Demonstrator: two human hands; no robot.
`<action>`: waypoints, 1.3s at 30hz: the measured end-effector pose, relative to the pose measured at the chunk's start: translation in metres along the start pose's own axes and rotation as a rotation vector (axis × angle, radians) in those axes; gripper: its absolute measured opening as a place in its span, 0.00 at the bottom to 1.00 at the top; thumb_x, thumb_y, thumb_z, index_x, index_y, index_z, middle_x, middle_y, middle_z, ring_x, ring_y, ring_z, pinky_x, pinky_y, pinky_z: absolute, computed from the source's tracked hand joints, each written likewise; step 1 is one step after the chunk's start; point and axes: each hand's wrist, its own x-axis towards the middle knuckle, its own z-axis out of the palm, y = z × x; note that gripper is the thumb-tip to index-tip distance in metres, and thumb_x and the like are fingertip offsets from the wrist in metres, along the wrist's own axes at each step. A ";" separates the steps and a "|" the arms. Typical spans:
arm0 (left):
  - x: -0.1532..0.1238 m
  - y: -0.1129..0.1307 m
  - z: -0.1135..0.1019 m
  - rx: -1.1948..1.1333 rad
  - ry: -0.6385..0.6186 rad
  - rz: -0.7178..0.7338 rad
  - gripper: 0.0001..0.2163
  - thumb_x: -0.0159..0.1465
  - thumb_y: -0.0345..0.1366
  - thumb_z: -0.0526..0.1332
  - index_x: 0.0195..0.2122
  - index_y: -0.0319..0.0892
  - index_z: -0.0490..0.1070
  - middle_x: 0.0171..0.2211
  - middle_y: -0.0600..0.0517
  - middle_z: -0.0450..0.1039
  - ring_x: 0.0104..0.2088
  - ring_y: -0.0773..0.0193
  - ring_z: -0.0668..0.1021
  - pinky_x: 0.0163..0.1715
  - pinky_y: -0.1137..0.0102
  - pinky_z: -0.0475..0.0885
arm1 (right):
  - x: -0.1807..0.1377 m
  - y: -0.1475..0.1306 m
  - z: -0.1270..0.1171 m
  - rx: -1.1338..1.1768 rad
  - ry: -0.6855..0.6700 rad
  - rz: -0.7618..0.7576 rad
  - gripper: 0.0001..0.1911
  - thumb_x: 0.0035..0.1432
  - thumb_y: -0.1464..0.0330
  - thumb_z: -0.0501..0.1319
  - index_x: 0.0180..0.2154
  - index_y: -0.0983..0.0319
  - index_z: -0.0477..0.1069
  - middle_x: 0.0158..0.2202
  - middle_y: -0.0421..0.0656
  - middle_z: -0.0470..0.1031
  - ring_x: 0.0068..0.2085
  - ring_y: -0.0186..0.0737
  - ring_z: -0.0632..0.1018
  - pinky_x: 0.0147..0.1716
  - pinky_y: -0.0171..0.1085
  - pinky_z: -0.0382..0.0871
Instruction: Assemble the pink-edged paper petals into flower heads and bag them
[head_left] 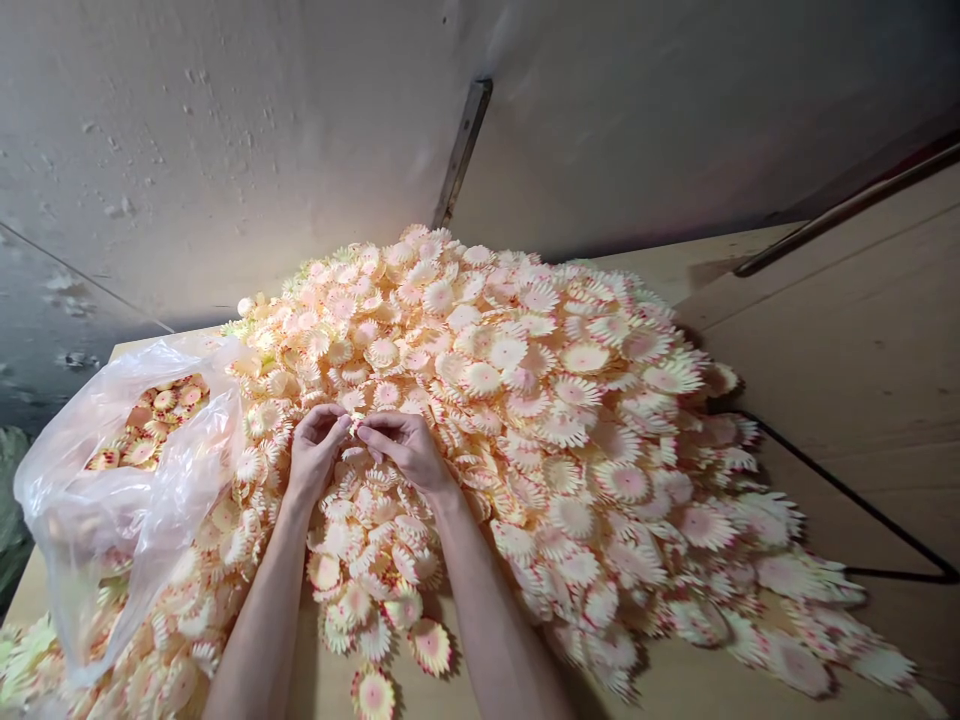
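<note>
My left hand [318,446] and my right hand [405,446] meet just in front of a big heap of artificial flower pieces [517,380]. Between the fingertips of both hands is a small cream flower piece [355,424], pinched from either side. Fingers partly cover it, so its full shape is hidden. The pieces in the heap are pale cream-pink discs with fringed, red-tipped edges. Below my wrists, more flower pieces [360,560] spill toward the table's front edge.
On the left a clear plastic bag [97,500] holds more flower pieces with redder edges. Behind the heap rises a grey wall [300,150] with a metal strip [463,150]. A cardboard sheet [847,370] and a bent black rod [847,480] are at the right.
</note>
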 end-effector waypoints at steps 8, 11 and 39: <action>0.000 0.000 0.000 0.020 -0.007 0.024 0.11 0.54 0.38 0.71 0.35 0.41 0.75 0.31 0.55 0.73 0.30 0.72 0.74 0.34 0.76 0.71 | 0.000 0.003 -0.001 -0.003 0.003 -0.009 0.13 0.53 0.61 0.68 0.32 0.65 0.79 0.18 0.35 0.66 0.21 0.28 0.64 0.22 0.32 0.59; 0.000 0.000 0.000 0.066 -0.002 0.039 0.11 0.54 0.38 0.71 0.35 0.41 0.75 0.31 0.54 0.73 0.30 0.72 0.74 0.34 0.76 0.71 | 0.000 0.004 -0.002 -0.012 0.004 -0.019 0.13 0.54 0.61 0.67 0.33 0.65 0.79 0.19 0.36 0.66 0.21 0.28 0.64 0.22 0.32 0.59; 0.000 0.001 0.000 0.109 0.003 0.074 0.10 0.55 0.39 0.70 0.35 0.40 0.75 0.31 0.54 0.72 0.30 0.72 0.73 0.32 0.77 0.69 | 0.000 0.004 -0.001 -0.049 0.008 -0.033 0.13 0.54 0.60 0.67 0.33 0.65 0.79 0.19 0.36 0.66 0.21 0.28 0.63 0.22 0.32 0.57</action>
